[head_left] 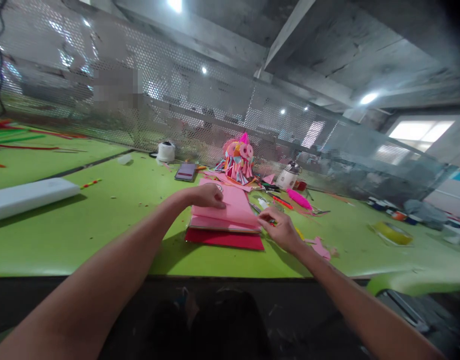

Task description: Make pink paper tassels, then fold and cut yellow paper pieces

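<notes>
A pink sheet of paper (239, 211) lies on top of a stack, with a red sheet (225, 239) at the bottom sticking out toward the front edge. My left hand (209, 195) rests on the pink sheet, fingers curled and closed; something small and pale shows by its knuckles, and what the fingers hold, if anything, is hidden. At the right front corner of that sheet, my right hand (277, 227) pinches the paper's edge between thumb and fingers. Behind the stack stands a pink craft figure (239, 155) with round rings and hanging paper strips.
A phone (185, 172) and a white roll (166, 151) sit back left. Foam block (34, 197) lies far left. Pens, scissors, a pink pouch-like item (299, 199) and a white house-shaped container (288, 175) crowd the right. Yellow tape (393, 233) lies farther right. Perforated metal panel (214, 110) stands behind.
</notes>
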`<control>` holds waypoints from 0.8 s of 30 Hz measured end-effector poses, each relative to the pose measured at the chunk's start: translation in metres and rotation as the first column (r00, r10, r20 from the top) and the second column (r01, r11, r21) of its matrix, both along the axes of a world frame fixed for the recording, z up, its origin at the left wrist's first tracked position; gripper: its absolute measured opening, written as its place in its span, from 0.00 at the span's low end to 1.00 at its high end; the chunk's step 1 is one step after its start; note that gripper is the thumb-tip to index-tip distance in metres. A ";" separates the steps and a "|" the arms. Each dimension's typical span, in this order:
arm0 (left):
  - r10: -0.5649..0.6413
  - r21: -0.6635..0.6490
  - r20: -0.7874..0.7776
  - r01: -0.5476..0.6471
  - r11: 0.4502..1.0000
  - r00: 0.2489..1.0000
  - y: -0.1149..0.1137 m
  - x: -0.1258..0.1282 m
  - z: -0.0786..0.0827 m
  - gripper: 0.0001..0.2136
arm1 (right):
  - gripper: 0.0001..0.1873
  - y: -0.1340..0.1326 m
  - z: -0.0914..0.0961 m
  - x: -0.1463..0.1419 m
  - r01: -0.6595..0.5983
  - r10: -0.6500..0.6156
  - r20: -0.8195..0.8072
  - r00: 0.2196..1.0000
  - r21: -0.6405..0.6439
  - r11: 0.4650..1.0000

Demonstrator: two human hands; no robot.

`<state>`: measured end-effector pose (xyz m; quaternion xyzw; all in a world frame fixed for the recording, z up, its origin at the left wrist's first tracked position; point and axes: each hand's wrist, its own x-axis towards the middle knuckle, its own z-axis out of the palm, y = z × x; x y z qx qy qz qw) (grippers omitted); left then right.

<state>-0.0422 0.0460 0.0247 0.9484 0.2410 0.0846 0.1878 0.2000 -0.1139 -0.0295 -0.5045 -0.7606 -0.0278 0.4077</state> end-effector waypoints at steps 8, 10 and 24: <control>0.050 0.023 -0.008 -0.050 0.998 0.999 0.001 0.003 -0.005 0.16 | 0.34 -0.015 -0.001 -0.023 0.050 -0.069 0.497 0.865 0.051 0.997; 0.053 0.035 -0.009 -0.053 0.998 0.999 0.002 0.003 -0.006 0.16 | 0.31 -0.010 -0.005 -0.024 0.053 -0.059 0.497 0.866 0.025 0.998; 0.024 0.097 0.022 -0.026 0.995 0.999 0.012 0.007 -0.020 0.12 | 0.16 0.003 0.001 -0.021 -0.098 0.069 0.467 0.881 0.038 0.994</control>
